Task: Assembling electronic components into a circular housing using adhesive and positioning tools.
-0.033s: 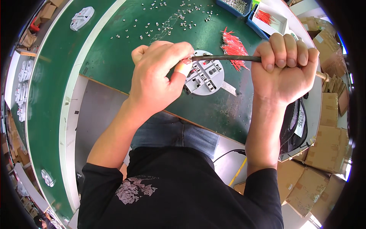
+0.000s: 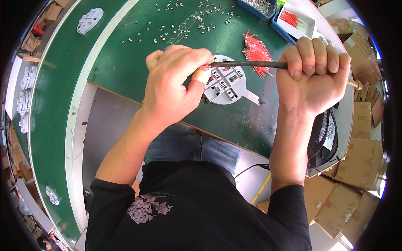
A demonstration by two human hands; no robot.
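Note:
My right hand (image 2: 312, 77), at the right over the bench, is closed round a long dark rod-shaped tool (image 2: 251, 63), held nearly level. The tool's left tip meets the fingertips of my left hand (image 2: 173, 83). Thumb and forefinger there are pinched on a tiny metallic piece at the tip, too small to name. Pale yellowish tape wraps my left thumb. Below the tool, a round light-grey plastic base (image 2: 228, 85) with dark slots and metal parts lies on the green bench, partly covered by my left hand.
Red wires with metal ends (image 2: 257, 54) lie in a pile beyond the tool. Small metal parts (image 2: 201, 23) are scattered at the back. A blue bin of metal parts (image 2: 259, 6) and a white box of red wires (image 2: 299, 23) stand back right. Cardboard boxes (image 2: 360, 159) stack at right.

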